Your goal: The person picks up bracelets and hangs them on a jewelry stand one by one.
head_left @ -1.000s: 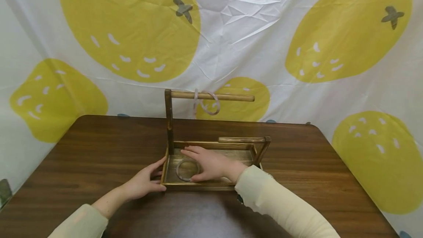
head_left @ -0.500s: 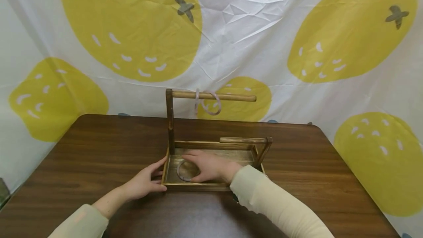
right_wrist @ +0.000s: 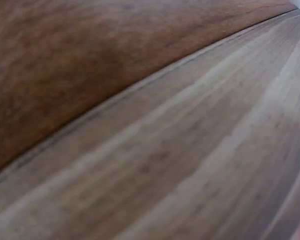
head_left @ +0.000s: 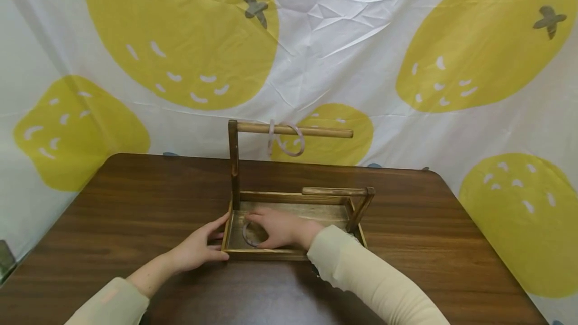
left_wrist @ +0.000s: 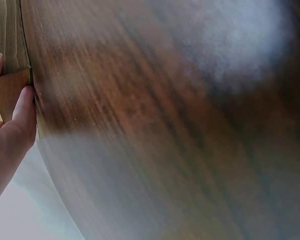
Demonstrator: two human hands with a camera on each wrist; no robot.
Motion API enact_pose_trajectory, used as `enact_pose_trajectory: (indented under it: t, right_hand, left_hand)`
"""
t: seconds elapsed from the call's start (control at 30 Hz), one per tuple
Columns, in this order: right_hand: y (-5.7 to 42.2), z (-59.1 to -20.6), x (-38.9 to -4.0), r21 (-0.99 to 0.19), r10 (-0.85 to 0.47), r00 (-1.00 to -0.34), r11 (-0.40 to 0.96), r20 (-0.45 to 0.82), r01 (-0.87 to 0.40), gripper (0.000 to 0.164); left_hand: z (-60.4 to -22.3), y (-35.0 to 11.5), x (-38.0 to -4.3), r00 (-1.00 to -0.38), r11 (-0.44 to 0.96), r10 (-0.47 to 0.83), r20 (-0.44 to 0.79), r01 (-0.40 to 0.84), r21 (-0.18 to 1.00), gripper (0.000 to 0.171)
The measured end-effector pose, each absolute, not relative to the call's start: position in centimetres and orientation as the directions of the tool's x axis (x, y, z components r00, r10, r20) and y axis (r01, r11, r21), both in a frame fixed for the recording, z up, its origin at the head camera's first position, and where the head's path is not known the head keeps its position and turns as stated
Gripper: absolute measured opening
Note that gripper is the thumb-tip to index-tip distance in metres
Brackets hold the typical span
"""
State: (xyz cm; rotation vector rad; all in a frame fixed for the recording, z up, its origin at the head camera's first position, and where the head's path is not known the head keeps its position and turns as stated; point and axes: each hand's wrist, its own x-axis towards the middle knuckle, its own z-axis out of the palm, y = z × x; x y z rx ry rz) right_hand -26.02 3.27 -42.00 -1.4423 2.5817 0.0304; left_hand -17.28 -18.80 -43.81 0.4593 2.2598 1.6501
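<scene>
A wooden jewelry stand (head_left: 289, 210) has a shallow tray base, a tall bar at the left and a short bar at the right. Inside the tray's left part lies a pale bangle (head_left: 245, 235). My right hand (head_left: 282, 228) reaches over it, thumb and fingers curled about its edge, hiding its right side. My left hand (head_left: 196, 247) holds the tray's left end, thumb at the front corner and fingers along the end wall. The left wrist view shows that thumb against the wood. The right wrist view shows mainly the blurred tray wall (right_wrist: 155, 145).
Two bangles (head_left: 295, 140) hang on the tall bar (head_left: 331, 132). The short bar (head_left: 331, 191) stands above the tray's back right. Around the stand is a dark wooden table (head_left: 420, 245). A lemon-printed cloth (head_left: 343, 49) hangs behind it.
My right hand has shifted left over the tray, its fingers drawing in closer around the bangle. The left hand stays at the tray's end. The head view has shifted slightly.
</scene>
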Motion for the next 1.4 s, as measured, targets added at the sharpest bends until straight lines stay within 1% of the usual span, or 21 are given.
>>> enact_pose_trajectory:
  t: [0.17, 0.27, 0.53, 0.77, 0.97, 1.13, 1.4]
  right_hand:
    - [3.0, -41.8, -26.0, -0.044, -0.851, -0.498, 0.511, -0.165, -0.859, 0.063]
    - [2.8, -41.6, -26.0, -0.018, -0.847, -0.501, 0.511, -0.178, -0.859, 0.061]
    - [2.5, -41.3, -25.8, 0.036, -0.826, -0.522, 0.527, -0.210, -0.849, 0.061]
    - [2.7, -41.2, -25.7, 0.057, -0.824, -0.536, 0.535, -0.185, -0.843, 0.062]
    - [3.1, -40.5, -25.9, -0.009, -0.808, -0.564, 0.573, -0.170, -0.819, 0.066]
    - [3.3, -39.5, -25.7, -0.086, -0.819, -0.555, 0.569, -0.146, -0.818, 0.065]
    - [3.3, -38.7, -25.3, -0.154, -0.829, -0.544, 0.558, -0.129, -0.815, 0.066]
  left_hand:
    - [-43.7, -18.8, -17.3, -0.904, 0.294, 0.423, -0.057, 0.077, 0.953, 0.094]
    - [-43.7, -18.7, -17.3, -0.904, 0.294, 0.424, -0.056, 0.079, 0.953, 0.094]
    - [-43.8, -18.7, -17.3, -0.904, 0.286, 0.423, -0.053, 0.078, 0.955, 0.094]
    - [-43.9, -18.7, -17.3, -0.903, 0.281, 0.427, -0.049, 0.081, 0.956, 0.094]
    - [-43.8, -18.6, -17.3, -0.902, 0.284, 0.428, -0.060, 0.071, 0.956, 0.094]
    - [-43.7, -18.6, -17.2, -0.904, 0.293, 0.424, -0.060, 0.075, 0.953, 0.094]
    - [-43.6, -18.7, -17.3, -0.902, 0.296, 0.426, -0.065, 0.070, 0.953, 0.094]
